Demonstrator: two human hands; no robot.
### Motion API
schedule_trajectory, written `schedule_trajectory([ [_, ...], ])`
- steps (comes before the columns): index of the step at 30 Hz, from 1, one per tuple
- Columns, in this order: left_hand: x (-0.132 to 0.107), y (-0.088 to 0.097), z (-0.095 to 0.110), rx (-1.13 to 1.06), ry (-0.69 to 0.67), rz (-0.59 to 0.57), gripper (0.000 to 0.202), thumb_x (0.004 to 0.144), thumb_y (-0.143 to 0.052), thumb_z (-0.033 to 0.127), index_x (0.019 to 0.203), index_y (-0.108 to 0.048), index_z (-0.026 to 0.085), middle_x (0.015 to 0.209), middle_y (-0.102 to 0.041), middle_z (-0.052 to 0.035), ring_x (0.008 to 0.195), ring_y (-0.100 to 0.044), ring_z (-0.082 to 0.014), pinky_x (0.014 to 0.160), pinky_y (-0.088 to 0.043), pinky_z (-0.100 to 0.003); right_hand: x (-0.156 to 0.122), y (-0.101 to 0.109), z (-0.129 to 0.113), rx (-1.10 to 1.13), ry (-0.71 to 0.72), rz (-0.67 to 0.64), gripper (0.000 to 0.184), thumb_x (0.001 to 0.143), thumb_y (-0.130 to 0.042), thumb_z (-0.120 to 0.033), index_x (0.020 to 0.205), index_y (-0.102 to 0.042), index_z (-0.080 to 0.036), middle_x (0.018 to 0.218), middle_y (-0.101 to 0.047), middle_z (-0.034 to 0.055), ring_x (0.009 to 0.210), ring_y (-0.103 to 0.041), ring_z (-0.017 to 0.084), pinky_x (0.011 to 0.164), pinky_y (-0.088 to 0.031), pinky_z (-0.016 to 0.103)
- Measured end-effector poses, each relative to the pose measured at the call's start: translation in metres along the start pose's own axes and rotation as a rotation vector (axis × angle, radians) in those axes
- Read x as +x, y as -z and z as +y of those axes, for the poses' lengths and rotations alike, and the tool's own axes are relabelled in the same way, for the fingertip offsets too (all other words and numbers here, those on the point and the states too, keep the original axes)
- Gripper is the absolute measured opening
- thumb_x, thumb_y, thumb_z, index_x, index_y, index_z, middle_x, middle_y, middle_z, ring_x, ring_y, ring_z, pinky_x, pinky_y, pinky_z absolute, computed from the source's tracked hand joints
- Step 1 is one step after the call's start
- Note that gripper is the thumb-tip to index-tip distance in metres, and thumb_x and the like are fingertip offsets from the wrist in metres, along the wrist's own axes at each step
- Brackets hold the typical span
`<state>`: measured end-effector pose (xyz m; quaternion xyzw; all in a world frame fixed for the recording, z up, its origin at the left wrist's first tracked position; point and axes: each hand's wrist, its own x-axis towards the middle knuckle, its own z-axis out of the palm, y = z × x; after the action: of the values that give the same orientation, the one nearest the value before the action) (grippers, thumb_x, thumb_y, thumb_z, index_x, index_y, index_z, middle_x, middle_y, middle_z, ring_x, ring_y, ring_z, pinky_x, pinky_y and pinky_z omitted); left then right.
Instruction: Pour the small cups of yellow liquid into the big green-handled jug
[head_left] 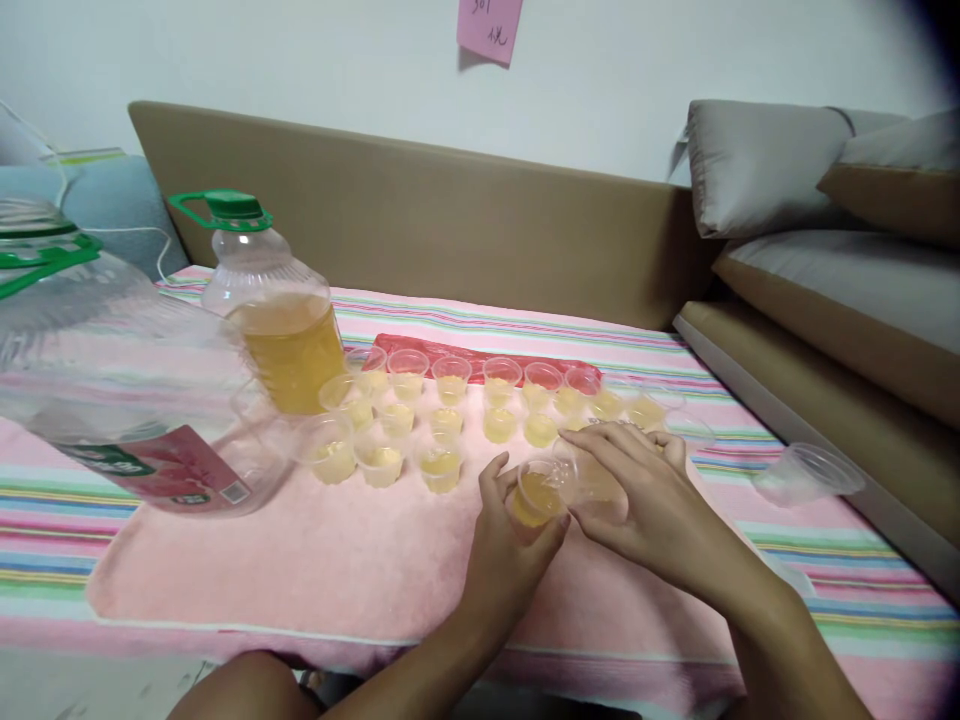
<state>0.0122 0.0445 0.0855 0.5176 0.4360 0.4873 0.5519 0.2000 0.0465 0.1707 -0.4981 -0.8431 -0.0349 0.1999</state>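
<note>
My left hand [517, 520] is wrapped round a small clear plastic cup [538, 492] of yellow liquid, tilted slightly above the pink mat. My right hand [634, 475] grips a clear round plastic piece [600, 482] against the cup's right side; whether it is a lid or a second cup I cannot tell. Beyond my hands stand rows of similar small cups [440, 466] with yellow liquid in them. Part of the right-hand end of these rows is hidden behind my right hand.
At the left, a large clear bottle [172, 350] with a pink label stands near me. Behind it is a green-capped bottle [292, 350] of yellow liquid. Stacked clear cups [810, 475] lie at the right, beside cushions [847, 290]. A red plastic wrapper [480, 368] lies behind the rows.
</note>
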Motion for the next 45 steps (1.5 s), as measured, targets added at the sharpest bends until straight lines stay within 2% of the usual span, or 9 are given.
schedule_trajectory([
  [7,0.001,0.001,0.000,0.005,-0.023,-0.009,0.081,0.087,-0.078,0.036,0.150,-0.028,0.024,0.153,-0.056,-0.0159,0.145,-0.053,-0.0286,0.124,-0.039,-0.054,0.008,0.008,-0.003,-0.059,0.080,-0.013,0.057,0.091,-0.054,-0.017,0.146,-0.048,-0.031,0.140,-0.060,0.0074,0.129,-0.055,0.030,0.105,-0.024,0.051],
  [17,0.001,0.001,-0.001,0.031,-0.047,-0.015,0.085,0.086,-0.079,0.036,0.151,-0.027,0.023,0.151,-0.056,-0.0163,0.143,-0.054,-0.0289,0.125,-0.039,-0.054,0.009,0.009,-0.007,-0.137,0.163,0.063,0.059,0.092,-0.048,-0.008,0.146,-0.048,-0.032,0.147,-0.060,0.0011,0.142,-0.049,0.027,0.122,-0.007,0.057],
  [22,0.002,0.001,-0.002,0.034,-0.047,0.007,0.086,0.084,-0.081,0.037,0.150,-0.029,0.022,0.157,-0.048,-0.0177,0.151,-0.045,-0.0308,0.128,-0.034,-0.056,0.008,0.009,-0.011,-0.122,0.177,0.060,0.049,0.094,-0.050,-0.012,0.138,-0.053,-0.031,0.144,-0.062,0.0018,0.142,-0.049,0.029,0.123,-0.004,0.057],
  [28,-0.003,0.000,-0.011,0.128,-0.071,0.062,0.079,0.088,-0.079,0.036,0.149,-0.030,0.023,0.157,-0.042,-0.0173,0.153,-0.041,-0.0331,0.130,-0.031,-0.060,0.008,0.012,-0.014,-0.100,0.107,0.059,0.046,0.096,-0.055,-0.021,0.141,-0.053,-0.029,0.140,-0.062,0.0057,0.135,-0.053,0.031,0.121,-0.010,0.059],
  [30,-0.009,-0.001,-0.014,0.253,-0.195,0.110,0.081,0.089,-0.079,0.035,0.150,-0.026,0.027,0.158,-0.038,-0.0168,0.153,-0.038,-0.0353,0.129,-0.033,-0.063,0.008,0.012,-0.014,-0.067,0.092,0.042,0.043,0.097,-0.056,-0.021,0.140,-0.053,-0.029,0.138,-0.062,0.0058,0.130,-0.056,0.030,0.118,-0.015,0.057],
  [33,-0.014,0.001,-0.012,0.448,-0.575,0.118,0.093,0.088,-0.082,0.030,0.157,-0.020,0.033,0.162,-0.033,-0.0160,0.157,-0.033,-0.0375,0.129,-0.035,-0.062,0.008,0.011,-0.012,-0.035,0.083,0.016,0.045,0.097,-0.056,-0.019,0.141,-0.053,-0.030,0.137,-0.062,0.0056,0.128,-0.056,0.029,0.112,-0.024,0.053],
  [36,-0.010,0.006,0.000,0.531,-0.818,0.108,0.096,0.090,-0.082,0.026,0.162,-0.019,0.033,0.160,-0.041,-0.0147,0.157,-0.036,-0.0336,0.133,-0.031,-0.057,0.008,0.009,-0.011,-0.051,0.086,0.025,0.048,0.097,-0.054,-0.016,0.143,-0.053,-0.028,0.139,-0.057,0.0089,0.130,-0.055,0.030,0.108,-0.028,0.051],
  [39,0.001,0.016,0.014,0.591,-0.854,0.123,0.093,0.092,-0.081,0.025,0.162,-0.020,0.033,0.154,-0.052,-0.0134,0.154,-0.043,-0.0315,0.134,-0.030,-0.057,0.008,0.009,-0.012,-0.073,0.100,0.036,0.049,0.098,-0.051,-0.014,0.145,-0.052,-0.027,0.135,-0.058,0.0105,0.126,-0.056,0.031,0.108,-0.027,0.053],
  [45,0.015,0.036,0.030,0.576,-0.791,-0.096,0.086,0.095,-0.077,0.034,0.161,-0.021,0.031,0.154,-0.052,-0.0172,0.149,-0.050,-0.0355,0.124,-0.046,-0.059,0.010,0.011,-0.015,0.038,0.102,0.025,0.057,0.097,-0.053,-0.013,0.150,-0.043,-0.032,0.135,-0.062,0.0051,0.127,-0.056,0.027,0.116,-0.018,0.052],
])
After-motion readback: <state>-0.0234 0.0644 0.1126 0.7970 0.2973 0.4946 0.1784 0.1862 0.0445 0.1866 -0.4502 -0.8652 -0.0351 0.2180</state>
